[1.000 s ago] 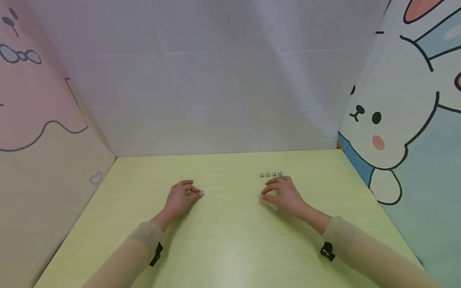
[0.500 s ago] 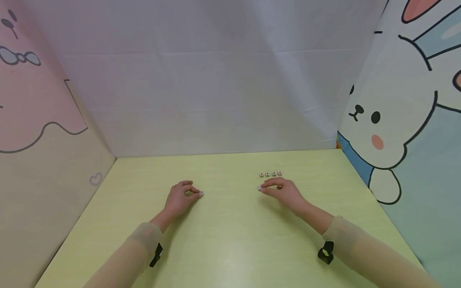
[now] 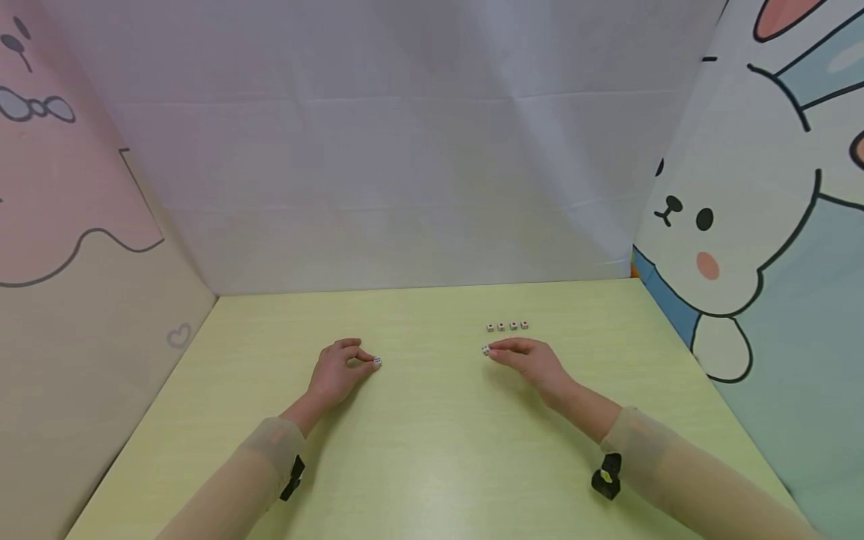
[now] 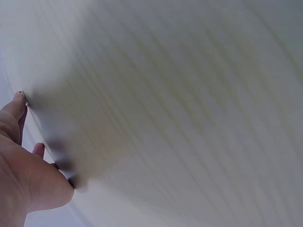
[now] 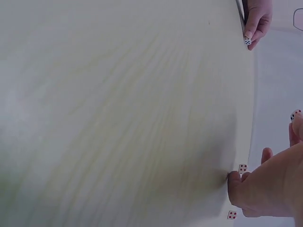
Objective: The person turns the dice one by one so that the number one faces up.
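Note:
Out on the left side of the table, my left hand pinches a small white die with dark pips between thumb and forefinger, low at the tabletop. In the right wrist view that die shows at the fingertips. My right hand pinches another white die between thumb and fingertips; a shadow lies below, and the die appears raised off the table. Just beyond this hand stands a row of several dice, red pips up, spaced slightly apart. The left wrist view shows mostly table, and the left die is barely visible there.
The pale yellow wooden table runs back to a white cloth wall. Cartoon-printed side panels, a pink and cream one and a rabbit one, border it. Both sleeved wrists wear black straps.
My right hand has lifted its die from the tabletop and shifted it slightly left and away from me, turning the die. My left hand and the row of dice stay put.

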Available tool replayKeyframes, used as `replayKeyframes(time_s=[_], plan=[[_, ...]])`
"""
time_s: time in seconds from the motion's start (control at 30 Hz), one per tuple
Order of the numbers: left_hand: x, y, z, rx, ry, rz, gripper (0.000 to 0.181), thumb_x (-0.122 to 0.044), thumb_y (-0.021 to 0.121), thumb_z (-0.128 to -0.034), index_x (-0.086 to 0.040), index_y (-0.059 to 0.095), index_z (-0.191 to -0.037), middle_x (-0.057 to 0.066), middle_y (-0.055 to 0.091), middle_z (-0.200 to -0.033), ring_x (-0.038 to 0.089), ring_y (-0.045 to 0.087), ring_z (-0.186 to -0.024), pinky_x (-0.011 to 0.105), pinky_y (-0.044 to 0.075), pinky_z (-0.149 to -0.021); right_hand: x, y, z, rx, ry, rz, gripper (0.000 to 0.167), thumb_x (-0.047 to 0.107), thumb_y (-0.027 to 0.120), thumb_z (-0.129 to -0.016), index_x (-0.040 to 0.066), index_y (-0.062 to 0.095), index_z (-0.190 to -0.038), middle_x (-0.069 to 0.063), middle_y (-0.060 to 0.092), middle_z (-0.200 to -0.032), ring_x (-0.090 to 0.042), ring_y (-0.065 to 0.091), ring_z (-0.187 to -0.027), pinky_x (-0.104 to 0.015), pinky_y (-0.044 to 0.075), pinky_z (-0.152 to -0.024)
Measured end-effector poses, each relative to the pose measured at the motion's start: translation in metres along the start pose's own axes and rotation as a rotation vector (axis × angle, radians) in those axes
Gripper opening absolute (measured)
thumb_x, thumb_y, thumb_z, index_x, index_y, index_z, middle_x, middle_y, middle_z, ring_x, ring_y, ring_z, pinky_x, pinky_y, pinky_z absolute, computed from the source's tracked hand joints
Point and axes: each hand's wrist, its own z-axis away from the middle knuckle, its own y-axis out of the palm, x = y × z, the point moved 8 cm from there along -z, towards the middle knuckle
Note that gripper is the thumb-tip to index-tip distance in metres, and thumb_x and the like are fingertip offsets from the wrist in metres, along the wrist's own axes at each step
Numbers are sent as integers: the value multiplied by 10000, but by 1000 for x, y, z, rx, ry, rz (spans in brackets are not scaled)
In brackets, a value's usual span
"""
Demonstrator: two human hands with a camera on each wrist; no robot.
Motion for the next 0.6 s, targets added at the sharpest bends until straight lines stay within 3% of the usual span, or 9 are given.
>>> replayKeyframes(time_s=[0.17,0.33,0.43,0.6], plan=[[1,0,-1,-5,5,4,168,-304,755,-951,-144,786,-990,177,500,-1499,498,344,-1408,633,267,-1153,-2,1,-2,-23,-65,109,301,302,783,-922,78,787,-1123,-90,688,-1267,-289,561,-1249,-448,422,-1045],[1,0,-1,-3,2,-2,174,-313,752,-954,-146,785,-991,176,494,-1505,497,339,-1411,632,262,-1155,-3,3,-4,-60,-184,359,170,266,812,-894,131,832,-994,-160,660,-1305,-361,500,-1302,-564,265,-1143],[1,1,-1,0,-5,0,172,-316,753,-954,-150,784,-990,170,490,-1510,491,335,-1415,627,259,-1159,-7,5,-3,-58,-190,441,111,274,820,-885,181,839,-943,-153,643,-1337,-381,423,-1347,-581,207,-1135],[0,0,0,3,-13,8,162,-308,756,-952,-152,784,-984,164,485,-1516,485,326,-1422,628,247,-1165,-11,8,-1,-48,-167,456,94,287,821,-885,208,831,-933,-153,574,-1419,-429,290,-1403,-575,219,-1132]])
